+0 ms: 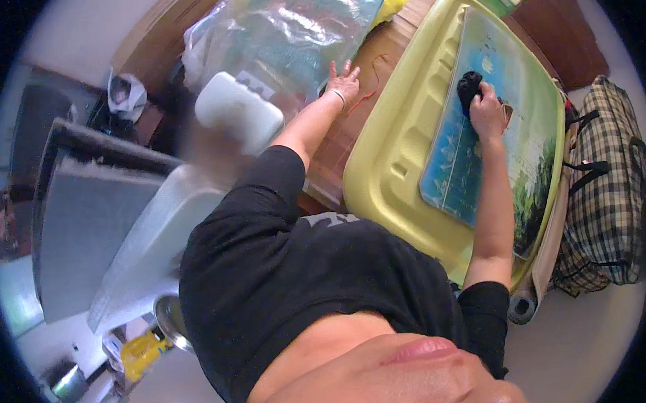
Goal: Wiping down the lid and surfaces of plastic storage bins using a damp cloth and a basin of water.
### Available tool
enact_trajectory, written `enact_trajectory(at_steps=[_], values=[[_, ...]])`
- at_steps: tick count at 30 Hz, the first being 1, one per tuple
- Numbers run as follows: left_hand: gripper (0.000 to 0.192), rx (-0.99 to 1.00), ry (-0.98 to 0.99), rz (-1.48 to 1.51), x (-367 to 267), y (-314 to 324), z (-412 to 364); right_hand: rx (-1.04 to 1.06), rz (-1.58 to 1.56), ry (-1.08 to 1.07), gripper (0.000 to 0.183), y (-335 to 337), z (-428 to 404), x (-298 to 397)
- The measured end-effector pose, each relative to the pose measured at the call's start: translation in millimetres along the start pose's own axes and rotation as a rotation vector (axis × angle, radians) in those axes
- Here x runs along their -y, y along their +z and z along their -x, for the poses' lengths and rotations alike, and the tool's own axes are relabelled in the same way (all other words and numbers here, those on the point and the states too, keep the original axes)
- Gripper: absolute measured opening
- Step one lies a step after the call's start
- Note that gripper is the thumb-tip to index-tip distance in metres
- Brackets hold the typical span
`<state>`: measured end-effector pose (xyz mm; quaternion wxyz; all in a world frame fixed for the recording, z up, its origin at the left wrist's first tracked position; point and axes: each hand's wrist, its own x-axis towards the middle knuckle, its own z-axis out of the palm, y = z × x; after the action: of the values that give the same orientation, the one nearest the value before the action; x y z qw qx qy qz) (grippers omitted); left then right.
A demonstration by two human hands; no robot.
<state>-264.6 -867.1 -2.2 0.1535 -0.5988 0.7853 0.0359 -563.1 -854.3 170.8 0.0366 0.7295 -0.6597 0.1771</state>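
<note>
My right hand (488,112) grips a black cloth (468,93) against a glossy board printed with a landscape (521,123) in blue and green. Beneath the board is a yellow-green plastic lid or tub (382,150) with a moulded, ribbed rim. My left hand (344,85) has its fingers spread and rests at the edge of a large clear plastic-wrapped item (292,32); nothing is held in it. An orange-red string (363,97) lies on the wooden surface between the wrapped item and the yellow-green plastic.
A checked fabric bag (607,187) with black straps stands at the right, beside a rolled mat (524,305). A white lidded plastic object (239,108) is close to my left forearm. Grey and white panels (92,229) lean at the left. A metal bowl (170,322) sits lower left.
</note>
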Motion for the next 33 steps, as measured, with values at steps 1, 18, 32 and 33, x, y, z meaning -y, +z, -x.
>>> enact_trajectory(at_steps=[1, 18, 32, 33], values=[[0.044, -0.004, 0.006, -0.001, 3, -1, -15, -0.004, 0.004, 0.005, 0.039, 1, 1, 5], [0.071, 0.026, -0.363, -0.326, 200, -4, -69, -0.118, 0.041, 0.032, 0.031, -5, 6, 34], [0.053, -0.491, -0.187, 0.014, 178, 5, -64, -0.124, 0.05, 0.074, 0.033, 2, 7, 18], [0.056, -0.486, -0.021, 0.04, 159, 6, -78, -0.107, 0.051, 0.079, 0.033, 3, 7, 23]])
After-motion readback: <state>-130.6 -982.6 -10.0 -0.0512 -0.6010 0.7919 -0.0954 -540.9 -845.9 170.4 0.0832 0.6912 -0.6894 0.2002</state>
